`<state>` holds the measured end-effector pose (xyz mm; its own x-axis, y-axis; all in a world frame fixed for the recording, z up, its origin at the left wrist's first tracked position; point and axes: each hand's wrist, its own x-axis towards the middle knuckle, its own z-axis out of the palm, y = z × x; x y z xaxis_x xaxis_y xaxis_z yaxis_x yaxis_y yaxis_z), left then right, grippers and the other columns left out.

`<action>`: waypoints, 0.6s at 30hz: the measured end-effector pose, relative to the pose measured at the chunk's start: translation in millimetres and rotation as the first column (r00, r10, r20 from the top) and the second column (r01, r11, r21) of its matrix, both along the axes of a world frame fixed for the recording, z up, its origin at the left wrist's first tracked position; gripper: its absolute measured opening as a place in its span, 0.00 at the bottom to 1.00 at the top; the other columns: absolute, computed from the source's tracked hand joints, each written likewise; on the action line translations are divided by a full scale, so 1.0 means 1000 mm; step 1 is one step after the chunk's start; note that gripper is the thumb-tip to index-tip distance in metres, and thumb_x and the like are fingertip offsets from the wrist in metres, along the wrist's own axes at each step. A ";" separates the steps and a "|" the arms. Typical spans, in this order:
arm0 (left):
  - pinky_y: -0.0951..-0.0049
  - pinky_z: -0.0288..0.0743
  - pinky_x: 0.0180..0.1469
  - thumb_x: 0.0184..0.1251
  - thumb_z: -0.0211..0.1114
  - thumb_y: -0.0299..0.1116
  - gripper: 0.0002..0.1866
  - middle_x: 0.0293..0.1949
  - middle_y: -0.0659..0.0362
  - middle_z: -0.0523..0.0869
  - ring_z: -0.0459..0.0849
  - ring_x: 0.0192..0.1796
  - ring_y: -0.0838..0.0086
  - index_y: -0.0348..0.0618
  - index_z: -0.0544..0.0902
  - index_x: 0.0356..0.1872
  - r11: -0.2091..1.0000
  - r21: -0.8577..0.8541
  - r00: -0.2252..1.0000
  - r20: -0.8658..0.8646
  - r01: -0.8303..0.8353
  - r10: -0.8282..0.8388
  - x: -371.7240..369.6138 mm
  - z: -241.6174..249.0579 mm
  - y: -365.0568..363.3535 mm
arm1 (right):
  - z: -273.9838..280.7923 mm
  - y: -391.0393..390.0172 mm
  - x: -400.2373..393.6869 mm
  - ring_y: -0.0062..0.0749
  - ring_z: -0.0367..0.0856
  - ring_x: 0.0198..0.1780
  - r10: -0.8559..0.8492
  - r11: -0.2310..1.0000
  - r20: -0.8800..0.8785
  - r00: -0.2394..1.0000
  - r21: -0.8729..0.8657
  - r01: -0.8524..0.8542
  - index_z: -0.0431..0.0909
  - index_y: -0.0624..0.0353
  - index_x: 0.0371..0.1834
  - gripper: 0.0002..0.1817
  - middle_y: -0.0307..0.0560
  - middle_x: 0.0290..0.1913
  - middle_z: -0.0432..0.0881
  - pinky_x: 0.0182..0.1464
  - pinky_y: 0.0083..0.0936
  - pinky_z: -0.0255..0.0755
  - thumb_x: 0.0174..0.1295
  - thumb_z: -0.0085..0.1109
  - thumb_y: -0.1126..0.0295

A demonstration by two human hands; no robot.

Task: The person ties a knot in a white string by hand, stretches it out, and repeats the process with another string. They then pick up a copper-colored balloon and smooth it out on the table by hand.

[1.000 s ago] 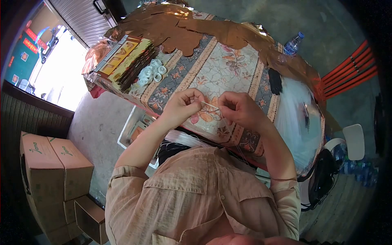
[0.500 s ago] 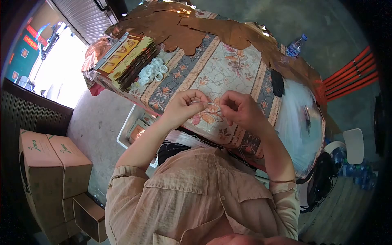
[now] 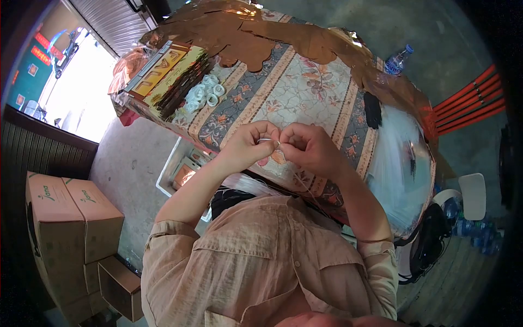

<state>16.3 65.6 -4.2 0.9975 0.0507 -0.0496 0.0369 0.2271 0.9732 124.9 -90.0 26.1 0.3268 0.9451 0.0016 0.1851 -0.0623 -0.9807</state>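
My left hand point(image 3: 246, 146) is closed in a pinch on a thin white cord point(image 3: 265, 139). Close against it, the fingertips of my right hand point(image 3: 311, 147) are also pinched on the cord, so the two hands nearly touch. A thin strand hangs below the right hand toward the table edge. Both hands are above the near side of a table with a patterned tablecloth point(image 3: 305, 87). Fingers hide most of the cord. Several white coils point(image 3: 202, 94) lie farther off on the cloth, left of my hands.
A stack of printed cards point(image 3: 169, 79) stands beside the coils. Brown foil point(image 3: 239, 38) covers the far edge. Clear plastic sheets point(image 3: 400, 163) and a black object point(image 3: 371, 110) lie at right. A water bottle point(image 3: 397, 60) stands back right; cartons point(image 3: 76, 218) are on the floor left.
My right hand has moved left, up to my left hand, closing the short gap along the cord. The left hand stays almost in place.
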 end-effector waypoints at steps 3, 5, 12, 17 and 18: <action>0.86 0.63 0.22 0.53 0.55 0.24 0.04 0.23 0.67 0.74 0.70 0.22 0.88 0.39 0.74 0.31 0.997 0.082 1.000 0.008 0.000 -0.001 0.000 -0.002 0.000 | -0.002 0.001 0.002 0.08 0.65 0.21 0.013 0.999 0.065 0.998 0.031 -0.016 0.72 0.61 0.30 0.02 0.28 0.20 0.70 0.23 0.10 0.61 0.59 0.50 0.76; 0.84 0.66 0.26 0.53 0.54 0.22 0.04 0.24 0.64 0.75 0.72 0.24 0.85 0.37 0.74 0.31 0.992 0.122 0.999 -0.033 0.005 -0.001 -0.002 0.002 0.001 | -0.005 0.001 0.004 0.08 0.65 0.21 0.029 0.998 0.103 0.994 0.057 -0.035 0.71 0.60 0.29 0.03 0.29 0.20 0.70 0.23 0.11 0.61 0.59 0.50 0.77; 0.80 0.69 0.32 0.50 0.58 0.23 0.04 0.28 0.62 0.78 0.76 0.30 0.82 0.37 0.76 0.29 0.782 0.570 0.959 -0.036 0.251 -0.282 -0.016 0.002 0.025 | 0.021 -0.004 0.022 0.14 0.72 0.21 -0.189 0.970 -0.066 0.980 0.141 0.197 0.67 0.59 0.31 0.03 0.37 0.26 0.75 0.21 0.10 0.64 0.62 0.46 0.74; 0.73 0.70 0.47 0.52 0.67 0.32 0.22 0.44 0.52 0.78 0.77 0.46 0.70 0.38 0.76 0.50 0.618 0.779 0.990 -0.027 0.109 -0.141 -0.013 0.048 0.038 | 0.072 -0.009 0.036 0.19 0.75 0.22 -0.247 0.939 -0.137 0.959 0.209 0.272 0.64 0.59 0.35 0.06 0.42 0.30 0.77 0.22 0.12 0.66 0.66 0.43 0.68; 0.73 0.70 0.47 0.52 0.67 0.32 0.22 0.44 0.52 0.78 0.77 0.46 0.70 0.38 0.76 0.50 0.613 0.783 0.990 -0.022 0.106 -0.143 -0.005 0.052 0.033 | 0.078 -0.006 0.038 0.19 0.76 0.24 -0.220 0.924 -0.075 0.973 0.302 0.233 0.64 0.59 0.36 0.05 0.43 0.31 0.77 0.24 0.12 0.68 0.66 0.42 0.70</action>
